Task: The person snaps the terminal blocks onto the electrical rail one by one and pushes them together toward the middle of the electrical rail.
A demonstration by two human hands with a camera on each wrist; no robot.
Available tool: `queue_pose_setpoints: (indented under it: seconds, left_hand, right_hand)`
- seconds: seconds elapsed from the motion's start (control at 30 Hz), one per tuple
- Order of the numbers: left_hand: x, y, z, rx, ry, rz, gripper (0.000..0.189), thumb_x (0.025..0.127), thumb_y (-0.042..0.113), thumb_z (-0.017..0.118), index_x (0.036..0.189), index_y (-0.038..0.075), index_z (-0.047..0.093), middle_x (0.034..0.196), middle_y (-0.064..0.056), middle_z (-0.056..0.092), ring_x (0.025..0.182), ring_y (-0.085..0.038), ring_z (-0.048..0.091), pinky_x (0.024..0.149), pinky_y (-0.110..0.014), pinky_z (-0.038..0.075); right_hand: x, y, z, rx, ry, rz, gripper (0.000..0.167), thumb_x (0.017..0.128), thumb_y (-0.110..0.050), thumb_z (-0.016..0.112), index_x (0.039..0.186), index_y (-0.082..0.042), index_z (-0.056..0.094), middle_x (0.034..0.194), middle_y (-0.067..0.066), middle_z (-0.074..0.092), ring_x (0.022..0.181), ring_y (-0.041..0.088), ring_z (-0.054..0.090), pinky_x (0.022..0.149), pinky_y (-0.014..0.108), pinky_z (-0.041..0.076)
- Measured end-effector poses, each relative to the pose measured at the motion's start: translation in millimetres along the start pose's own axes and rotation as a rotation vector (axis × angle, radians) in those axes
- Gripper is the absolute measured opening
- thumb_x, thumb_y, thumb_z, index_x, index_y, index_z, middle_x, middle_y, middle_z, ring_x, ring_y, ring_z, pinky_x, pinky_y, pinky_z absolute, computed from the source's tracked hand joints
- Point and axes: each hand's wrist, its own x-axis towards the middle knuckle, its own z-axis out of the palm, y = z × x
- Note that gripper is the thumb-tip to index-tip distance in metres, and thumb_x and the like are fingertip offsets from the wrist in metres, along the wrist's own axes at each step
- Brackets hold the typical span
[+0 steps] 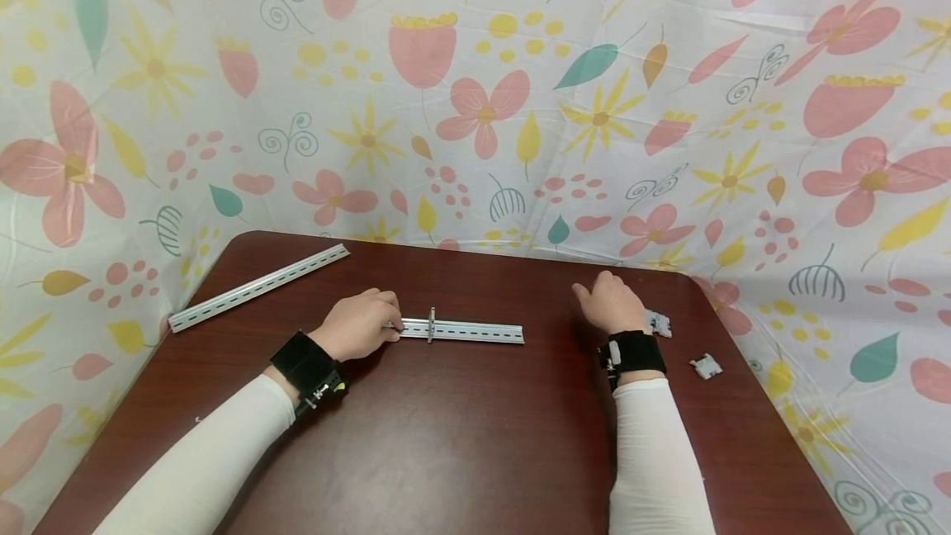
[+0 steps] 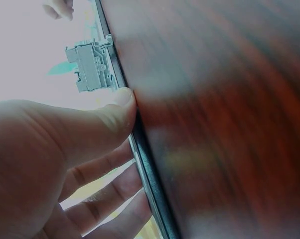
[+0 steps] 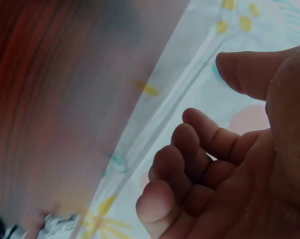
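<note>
My left hand (image 1: 362, 324) grips the left end of a short slotted metal DIN rail (image 1: 479, 332) at mid-table. A thin grey terminal block (image 1: 432, 326) stands upright across that rail, just right of the fingers. In the left wrist view the thumb presses along the rail's edge, and the terminal block (image 2: 91, 67) shows its flat side beyond the thumb tip. Over the table's right side, my right hand (image 1: 611, 304) holds nothing; its fingers are loosely curled and the thumb (image 3: 244, 74) stands apart. Beside it lies a grey terminal block (image 1: 658, 324), partly hidden by the hand.
Another grey terminal block (image 1: 706, 366) lies near the right edge of the dark brown table (image 1: 475, 436). A longer slotted DIN rail (image 1: 260, 288) lies slantwise at the back left. Behind the table hangs a flower-patterned cloth (image 1: 475, 180).
</note>
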Motion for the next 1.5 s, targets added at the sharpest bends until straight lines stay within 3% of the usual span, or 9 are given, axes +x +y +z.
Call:
queue_pose_setpoints:
  seconds: [0.17,0.57,0.77,1.13,1.33,1.5]
  left_hand:
    - [0.1,0.2,-0.6,0.000,-0.002,-0.001,0.008,0.093,0.019,0.093,0.098,0.024,0.088,0.101,0.009,0.068,0.098,-0.019,0.064,0.072,-0.036,0.059]
    - [-0.2,1.3,-1.7,0.001,-0.007,-0.001,0.008,0.093,0.018,0.093,0.098,0.023,0.088,0.100,0.009,0.068,0.098,-0.020,0.064,0.073,-0.036,0.059]
    - [-0.3,1.5,-1.9,-0.001,-0.013,-0.007,0.008,0.093,0.019,0.092,0.098,0.024,0.088,0.101,0.009,0.068,0.098,-0.020,0.064,0.072,-0.038,0.059]
    - [0.1,2.2,-2.6,-0.008,-0.020,-0.013,0.008,0.094,0.018,0.092,0.098,0.023,0.088,0.101,0.009,0.069,0.100,-0.021,0.065,0.074,-0.039,0.060]
    - [0.0,1.7,-2.1,-0.002,-0.021,-0.014,0.008,0.094,0.019,0.092,0.098,0.024,0.088,0.101,0.009,0.068,0.099,-0.020,0.064,0.073,-0.038,0.059]
    - [-0.4,0.7,-1.0,-0.002,-0.015,-0.009,0.008,0.094,0.019,0.092,0.098,0.024,0.088,0.101,0.010,0.068,0.098,-0.019,0.063,0.073,-0.037,0.059]
  right_hand:
    - [-1.6,14.3,-4.4,-0.017,-0.030,0.048,0.078,0.117,-0.047,0.050,0.141,0.027,0.043,0.132,0.049,0.054,0.119,0.064,0.062,0.100,0.073,0.052]
    - [-4.9,39.7,-8.9,0.019,-0.059,0.205,0.088,0.115,-0.050,0.050,0.153,0.028,0.032,0.146,0.053,0.044,0.131,0.070,0.051,0.105,0.076,0.048]
    - [-9.4,47.6,-11.9,0.038,-0.070,0.295,0.092,0.113,-0.049,0.053,0.154,0.029,0.029,0.148,0.055,0.035,0.137,0.071,0.039,0.109,0.076,0.044]
    - [-12.6,60.6,-15.2,0.053,-0.071,0.412,0.101,0.110,-0.048,0.057,0.159,0.030,0.015,0.150,0.059,0.025,0.137,0.072,0.036,0.111,0.075,0.043]
    - [-9.1,73.6,-10.0,0.077,-0.047,0.466,0.101,0.109,-0.047,0.058,0.162,0.027,0.015,0.152,0.059,0.020,0.137,0.071,0.032,0.108,0.074,0.045]
    - [-6.9,81.4,-7.7,0.103,-0.052,0.482,0.095,0.108,-0.046,0.060,0.159,0.026,0.025,0.149,0.058,0.022,0.133,0.070,0.032,0.102,0.074,0.047]
